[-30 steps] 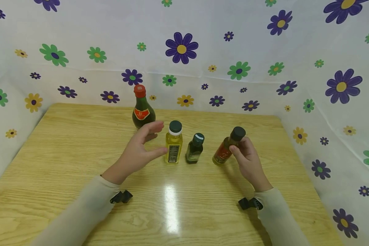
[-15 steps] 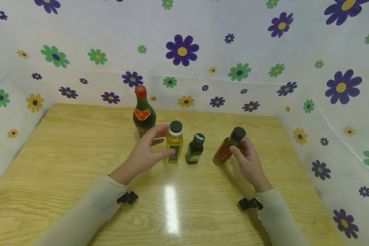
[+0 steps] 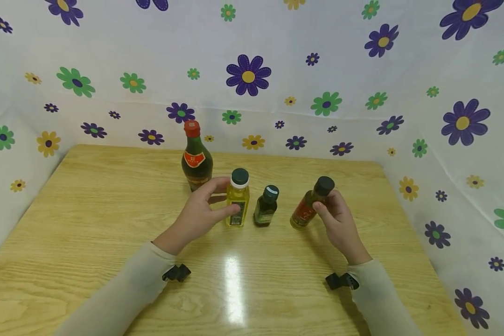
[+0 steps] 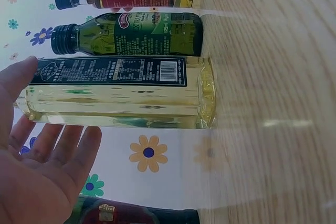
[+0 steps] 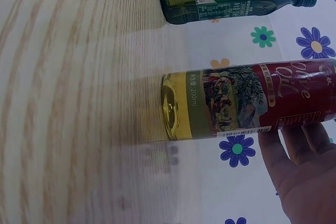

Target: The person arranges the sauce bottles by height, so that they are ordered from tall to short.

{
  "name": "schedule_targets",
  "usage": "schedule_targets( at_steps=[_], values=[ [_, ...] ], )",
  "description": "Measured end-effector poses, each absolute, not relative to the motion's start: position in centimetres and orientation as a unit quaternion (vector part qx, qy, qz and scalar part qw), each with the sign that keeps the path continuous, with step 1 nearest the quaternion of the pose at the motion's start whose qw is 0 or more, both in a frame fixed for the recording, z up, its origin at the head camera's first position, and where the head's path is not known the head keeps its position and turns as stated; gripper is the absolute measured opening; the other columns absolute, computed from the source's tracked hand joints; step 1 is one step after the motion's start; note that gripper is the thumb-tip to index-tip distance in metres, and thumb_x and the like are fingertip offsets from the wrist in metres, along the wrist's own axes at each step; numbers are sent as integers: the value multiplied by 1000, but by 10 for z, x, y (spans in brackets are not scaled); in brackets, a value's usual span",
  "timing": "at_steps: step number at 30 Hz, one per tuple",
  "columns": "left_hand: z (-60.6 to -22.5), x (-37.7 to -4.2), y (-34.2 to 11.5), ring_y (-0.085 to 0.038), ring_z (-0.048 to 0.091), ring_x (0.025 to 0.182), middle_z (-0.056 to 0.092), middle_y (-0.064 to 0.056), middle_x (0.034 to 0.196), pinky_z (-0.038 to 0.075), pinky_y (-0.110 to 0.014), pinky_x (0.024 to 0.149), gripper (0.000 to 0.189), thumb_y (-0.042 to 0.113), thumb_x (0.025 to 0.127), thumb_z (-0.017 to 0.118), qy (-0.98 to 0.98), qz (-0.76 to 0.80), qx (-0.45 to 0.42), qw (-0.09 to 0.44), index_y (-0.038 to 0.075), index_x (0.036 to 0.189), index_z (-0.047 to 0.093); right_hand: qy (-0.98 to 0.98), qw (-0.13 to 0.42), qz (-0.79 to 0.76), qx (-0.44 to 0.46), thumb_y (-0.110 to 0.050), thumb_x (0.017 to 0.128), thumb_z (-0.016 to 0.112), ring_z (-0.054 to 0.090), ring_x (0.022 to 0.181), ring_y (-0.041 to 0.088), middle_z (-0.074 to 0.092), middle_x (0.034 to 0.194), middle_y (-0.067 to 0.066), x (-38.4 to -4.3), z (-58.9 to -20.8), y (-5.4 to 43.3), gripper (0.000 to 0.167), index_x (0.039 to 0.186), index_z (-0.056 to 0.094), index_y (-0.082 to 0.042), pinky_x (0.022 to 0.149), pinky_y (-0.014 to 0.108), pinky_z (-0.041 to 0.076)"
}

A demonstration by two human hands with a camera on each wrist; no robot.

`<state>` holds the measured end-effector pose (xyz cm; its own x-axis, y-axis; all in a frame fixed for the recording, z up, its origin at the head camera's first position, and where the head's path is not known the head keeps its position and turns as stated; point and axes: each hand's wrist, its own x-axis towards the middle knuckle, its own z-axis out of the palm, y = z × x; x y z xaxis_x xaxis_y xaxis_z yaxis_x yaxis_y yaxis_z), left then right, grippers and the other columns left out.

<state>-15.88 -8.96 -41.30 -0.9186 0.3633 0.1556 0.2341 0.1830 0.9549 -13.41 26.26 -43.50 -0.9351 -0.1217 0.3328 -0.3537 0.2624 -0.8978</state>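
Note:
My left hand [image 3: 197, 214] holds a clear bottle of yellow oil [image 3: 237, 193] with a dark green cap, thumb across its front label and fingers along its far left side. In the left wrist view this oil bottle [image 4: 121, 103] stands with its base on the table. At the right, my right hand [image 3: 340, 226] grips an olive oil bottle [image 3: 304, 211] with a red label and black cap around its upper part. Its label [image 5: 236, 98] reads "Olive Oil" in the right wrist view. A small dark green olive oil bottle [image 3: 265, 211] stands between the two, touched by neither hand.
Behind my left hand stands a tall dark green bottle [image 3: 197, 161] with a red cap and red neck label. All the bottles are on a wooden table [image 3: 122, 196]. A white cloth [image 3: 285, 74] printed with flowers rises at the table's back and sides.
My left hand has moved right to the yellow oil bottle and brought its thumb over the front label. The right hand keeps its grip in place. The head view has tipped slightly upward.

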Motion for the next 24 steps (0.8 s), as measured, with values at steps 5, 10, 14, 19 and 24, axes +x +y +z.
schedule_targets(
  at_steps=[5,10,14,19,24],
  values=[
    [-416,-159,-89,-26,57,130,61,-3,139,49,-56,108,58,17,92,81,769,609,189,53,17,144,57,-788,94,589,152,3,105,52,58,119,9,59,124,-7,-133,-436,263,23,128,47,7,100,17,48],
    [-417,-158,-89,-26,57,129,61,-2,139,49,-57,108,56,18,92,80,769,608,192,46,17,143,58,-786,96,591,154,4,105,52,58,118,9,59,123,-7,-132,-435,263,24,128,47,8,99,17,48],
    [-416,-155,-87,-27,58,128,61,-3,138,49,-58,107,54,17,93,80,770,606,193,38,15,143,58,-784,98,593,155,4,105,52,58,118,8,60,123,-8,-132,-436,264,24,128,46,8,99,17,48],
    [-416,-152,-84,-27,58,127,62,-3,137,50,-57,106,53,15,93,79,775,602,192,26,15,142,58,-779,98,598,161,5,105,52,58,117,8,60,122,-8,-131,-438,266,24,127,46,9,99,17,48],
    [-417,-148,-81,-27,59,127,62,-3,137,51,-57,105,53,14,94,78,777,599,195,7,14,142,58,-777,100,599,166,4,105,52,59,114,9,60,120,-7,-131,-439,267,22,126,47,9,97,17,48]
  ],
)
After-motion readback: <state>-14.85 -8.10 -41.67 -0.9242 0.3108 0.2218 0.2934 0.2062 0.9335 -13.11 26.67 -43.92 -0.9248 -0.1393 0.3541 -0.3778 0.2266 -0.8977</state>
